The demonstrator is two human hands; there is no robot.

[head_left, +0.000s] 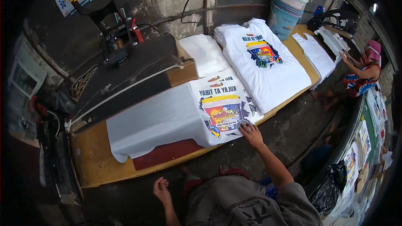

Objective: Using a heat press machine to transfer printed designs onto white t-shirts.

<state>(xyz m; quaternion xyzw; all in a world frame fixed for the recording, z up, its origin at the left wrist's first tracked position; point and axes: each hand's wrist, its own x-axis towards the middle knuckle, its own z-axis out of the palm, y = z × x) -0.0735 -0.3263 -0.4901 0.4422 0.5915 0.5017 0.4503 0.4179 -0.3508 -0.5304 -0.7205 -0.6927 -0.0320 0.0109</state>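
My right hand [251,135] rests on the near right corner of a printed sheet [222,113] with a colourful mirrored design. Its fingers are stretched over the paper, and a ring shows on one of them. More printed sheets lie beneath, partly covered. To their left, a plain white sheet [150,119] spreads over the yellow table [94,171] and hangs near its front edge. My left hand [161,187] hangs in front of the table, its fingers loosely bent and apart, holding nothing. Right of the sheets sits a pile of white T-shirts [268,75]; the top one bears a colourful print.
A heat press [117,29] stands at the back left behind a dark board [138,67]. Stacked buckets [288,10] are at the back. A co-worker [364,71] handles a white shirt at the far right. A black plastic bag [331,188] lies by a right-hand table.
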